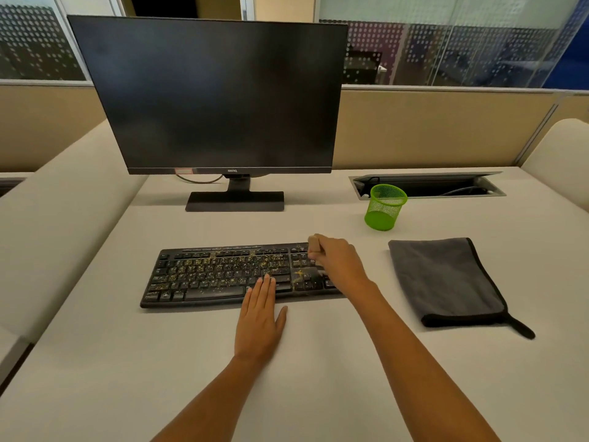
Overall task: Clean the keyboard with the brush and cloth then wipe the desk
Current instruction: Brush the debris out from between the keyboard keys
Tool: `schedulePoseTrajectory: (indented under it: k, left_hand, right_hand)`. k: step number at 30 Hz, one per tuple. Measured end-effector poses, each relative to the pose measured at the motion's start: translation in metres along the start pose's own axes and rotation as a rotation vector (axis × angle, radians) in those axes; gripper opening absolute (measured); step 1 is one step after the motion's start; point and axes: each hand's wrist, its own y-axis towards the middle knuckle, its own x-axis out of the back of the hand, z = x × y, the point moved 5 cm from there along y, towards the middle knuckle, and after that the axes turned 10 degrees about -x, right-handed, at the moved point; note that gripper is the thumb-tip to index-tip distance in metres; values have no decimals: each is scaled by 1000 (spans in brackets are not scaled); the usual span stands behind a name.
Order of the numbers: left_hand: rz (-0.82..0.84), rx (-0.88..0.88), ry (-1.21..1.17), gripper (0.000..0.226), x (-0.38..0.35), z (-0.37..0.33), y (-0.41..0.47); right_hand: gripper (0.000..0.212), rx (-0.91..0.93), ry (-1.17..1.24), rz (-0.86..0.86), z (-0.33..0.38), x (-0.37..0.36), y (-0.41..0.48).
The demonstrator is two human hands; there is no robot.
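A black keyboard [210, 275] lies on the pale desk [318, 362], its keys speckled with yellowish crumbs. My right hand [339, 258] grips a brush with a wooden handle [314, 243] over the keyboard's right end; the bristles touch the keys near the number pad and are partly hidden by the hand. My left hand [259, 317] lies flat with straight fingers, its fingertips resting on the keyboard's front edge near the middle. A folded grey cloth [446, 279] with black trim lies on the desk to the right of the keyboard.
A dark monitor [210, 97] on its stand sits behind the keyboard. A green mesh pen cup [384, 207] stands behind the right hand, in front of an open cable tray [427, 185]. Beige partitions border the desk.
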Motion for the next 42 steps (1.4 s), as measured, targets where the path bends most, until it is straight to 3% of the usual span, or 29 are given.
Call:
schedulePoseTrajectory:
  k: [5, 8, 11, 16, 22, 27, 29, 34, 38, 42]
  left_hand:
    - [34, -3, -24, 64, 3, 5, -4]
    - [-1, -25, -13, 60, 2, 5, -4]
    - [-31, -29, -14, 63, 2, 4, -4]
    - [-48, -37, 12, 64, 0, 3, -3]
    - [-32, -21, 1, 60, 2, 3, -3]
    - [-28, -17, 15, 60, 2, 1, -3]
    - [-43, -21, 23, 60, 2, 1, -3]
    - [-44, -18, 24, 61, 1, 2, -3]
    - [-38, -19, 27, 61, 0, 2, -3]
    - [-44, -15, 21, 61, 1, 2, -2]
  right_hand:
    - [7, 89, -129, 41, 28, -29, -6]
    - [9, -53, 192, -16, 20, -19, -1]
    - [11, -182, 429, -208, 11, -6, 8]
    - [8, -209, 573, -353, 18, -14, 21]
    - [8, -210, 471, -277, 13, -34, 17]
    - [14, -219, 120, -2, 17, -31, 12]
    - [16, -249, 173, -32, 14, -22, 15]
    - [10, -263, 527, -300, 9, -18, 23]
    - [8, -277, 529, -246, 7, -35, 25]
    - [9, -263, 272, -34, 6, -36, 19]
